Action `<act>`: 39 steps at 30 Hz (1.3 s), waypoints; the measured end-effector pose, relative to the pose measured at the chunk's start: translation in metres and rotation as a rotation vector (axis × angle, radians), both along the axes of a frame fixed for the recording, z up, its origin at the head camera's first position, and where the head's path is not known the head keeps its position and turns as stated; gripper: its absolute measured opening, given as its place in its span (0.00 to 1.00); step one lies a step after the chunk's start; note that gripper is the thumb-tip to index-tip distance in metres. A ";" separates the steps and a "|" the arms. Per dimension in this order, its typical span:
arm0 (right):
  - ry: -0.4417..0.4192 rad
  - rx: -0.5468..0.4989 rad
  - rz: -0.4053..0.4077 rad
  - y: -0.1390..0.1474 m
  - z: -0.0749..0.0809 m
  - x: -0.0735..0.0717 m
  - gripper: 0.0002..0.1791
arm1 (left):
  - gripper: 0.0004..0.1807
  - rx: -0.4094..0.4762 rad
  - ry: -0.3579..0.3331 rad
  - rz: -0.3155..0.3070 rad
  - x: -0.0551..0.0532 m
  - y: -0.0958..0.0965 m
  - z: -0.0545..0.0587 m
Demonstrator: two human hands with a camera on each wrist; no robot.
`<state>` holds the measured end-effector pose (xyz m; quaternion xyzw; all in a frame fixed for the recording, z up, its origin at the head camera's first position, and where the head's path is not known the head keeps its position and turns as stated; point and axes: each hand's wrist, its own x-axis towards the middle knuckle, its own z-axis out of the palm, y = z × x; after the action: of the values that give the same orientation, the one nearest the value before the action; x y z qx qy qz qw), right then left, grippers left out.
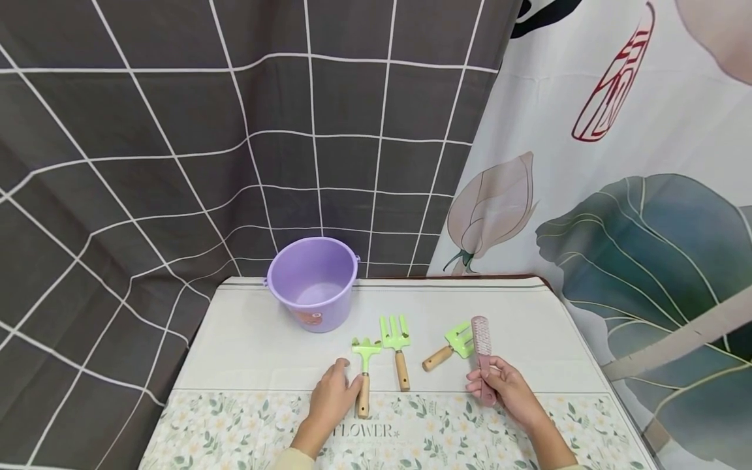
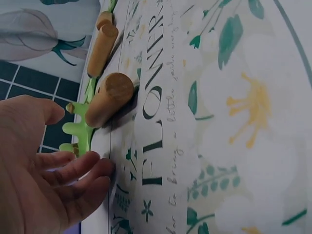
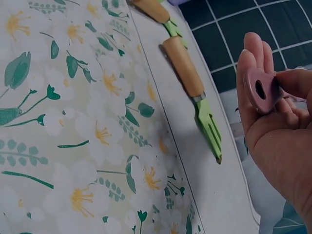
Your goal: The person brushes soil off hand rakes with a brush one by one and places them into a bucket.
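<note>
With twelve o'clock at the table's (image 1: pixel 235 326) far edge, a purple bucket (image 1: pixel 331 316) stands near eleven; the brown print on its front is too small to make out. At about six o'clock from it, the left hand (image 1: pixel 331 395) lies relaxed, fingers loosely bent and gripping nothing; its forearm is cut off below. Just beside its thumb lies a green rake (image 1: pixel 364 391) with a wooden handle; whether they touch is hard to tell. At the rake's two o'clock lies a green fork (image 1: pixel 401 369), and at the fork's three a green slotted tool (image 1: pixel 439 358), its head towards two. A pink tool (image 1: pixel 482 336) covers part of that head. The right hand (image 1: pixel 511 391) pinches the pink tool's handle between thumb and fingers, textured end towards twelve; the right wrist view shows mainly its holed end.
</note>
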<state>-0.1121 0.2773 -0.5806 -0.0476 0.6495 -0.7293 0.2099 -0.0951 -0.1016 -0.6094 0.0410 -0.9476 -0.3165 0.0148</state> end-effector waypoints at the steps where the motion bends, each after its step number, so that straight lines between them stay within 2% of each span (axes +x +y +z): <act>1: -0.001 0.008 -0.004 -0.001 0.000 0.000 0.14 | 0.26 0.019 -0.020 0.009 -0.001 0.001 0.000; 4: -0.002 0.029 -0.009 -0.002 0.000 0.001 0.16 | 0.28 0.035 -0.058 0.031 -0.002 0.005 0.000; 11: -0.002 0.060 -0.023 -0.005 0.001 0.003 0.12 | 0.26 0.044 -0.103 0.064 -0.006 0.010 -0.002; 19: -0.003 0.099 -0.055 -0.008 0.002 0.005 0.21 | 0.27 0.090 -0.198 0.061 -0.006 0.017 -0.003; 25: -0.021 0.112 -0.048 -0.008 0.001 0.007 0.27 | 0.32 0.040 -0.177 0.060 -0.006 0.021 -0.005; 30: -0.014 0.117 -0.066 -0.007 -0.001 0.009 0.27 | 0.36 0.046 -0.171 0.028 -0.007 0.022 -0.005; 33: -0.012 0.118 -0.076 -0.006 -0.001 0.010 0.27 | 0.32 0.061 -0.161 0.011 -0.007 0.023 -0.006; 39: 0.004 0.069 -0.068 -0.003 -0.002 0.010 0.24 | 0.24 0.063 -0.136 0.017 -0.006 0.024 -0.006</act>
<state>-0.1020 0.2747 -0.5829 -0.0201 0.6758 -0.7132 0.1853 -0.1008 -0.0780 -0.6154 0.0709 -0.9356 -0.3425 -0.0481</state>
